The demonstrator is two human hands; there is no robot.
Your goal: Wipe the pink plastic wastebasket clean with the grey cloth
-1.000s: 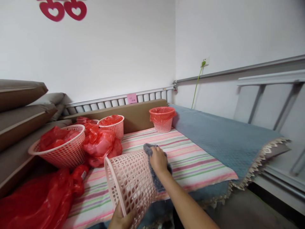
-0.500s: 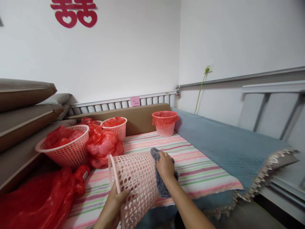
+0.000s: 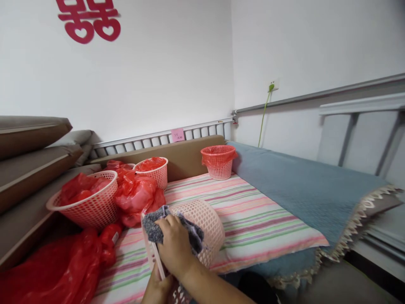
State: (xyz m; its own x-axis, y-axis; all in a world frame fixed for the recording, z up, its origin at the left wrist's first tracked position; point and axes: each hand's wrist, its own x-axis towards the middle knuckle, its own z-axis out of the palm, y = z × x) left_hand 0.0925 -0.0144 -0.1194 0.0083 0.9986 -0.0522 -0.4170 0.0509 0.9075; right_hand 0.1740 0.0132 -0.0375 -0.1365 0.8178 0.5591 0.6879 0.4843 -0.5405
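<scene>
The right hand (image 3: 174, 247) grasps a gray cloth (image 3: 152, 228), best kept flat against the tipped pink perforated basket (image 3: 207, 217) beneath it, while the left hand (image 3: 157, 288), seemingly clasping the rim (image 3: 158, 262) just below, steadies it.

Cushion stack (image 3: 34, 169), left edge. Bag-filled baskets (image 3: 98, 209), left; loose bag (image 3: 53, 270), lower left. Tipped basket (image 3: 210, 223), lower centre, over sheet (image 3: 256, 215). Lined basket (image 3: 220, 172), centre, on sheet's far end, before backrest (image 3: 186, 156); radiator (image 3: 202, 132) behind. Blanket (image 3: 284, 173), right of sheet.
</scene>
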